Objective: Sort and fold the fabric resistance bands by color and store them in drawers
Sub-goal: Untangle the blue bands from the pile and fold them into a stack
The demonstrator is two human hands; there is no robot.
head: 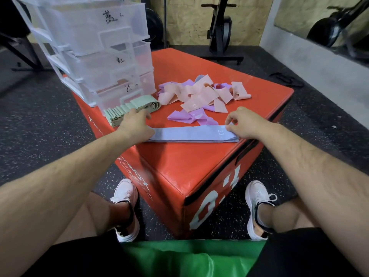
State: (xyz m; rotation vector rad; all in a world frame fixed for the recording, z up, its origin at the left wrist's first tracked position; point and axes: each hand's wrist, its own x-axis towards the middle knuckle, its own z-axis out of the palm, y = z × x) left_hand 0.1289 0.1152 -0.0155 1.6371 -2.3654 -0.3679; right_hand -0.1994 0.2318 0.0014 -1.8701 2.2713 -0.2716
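Ideally the right hand (pixel 241 122), pinching the blue bands (pixel 191 133), folds that end squarely onto the flat, pressing fingers of the left hand (pixel 135 124).

Speckled black floor (pixel 50 116) runs to a chipboard wall (pixel 189 21), an exercise bike (pixel 220 31), perhaps a mirror (pixel 329 23).

Place: a gym or training room.
Landmark: a red padded jump box (pixel 179 156) with big white numbers on its side, in the middle of the view.
Floor: black speckled rubber matting (pixel 50 116) all round the box.
Machine: a black exercise bike (pixel 220 31) behind the box, against a plywood wall (pixel 189 23).
Weights: a dark round plate (pixel 154 27) behind the box, beyond its far left corner.
Mirror: a wall mirror (pixel 299 15) to the right of the box, reflecting another bike.
Gear: fabric resistance bands (pixel 199 92) heaped on the box.
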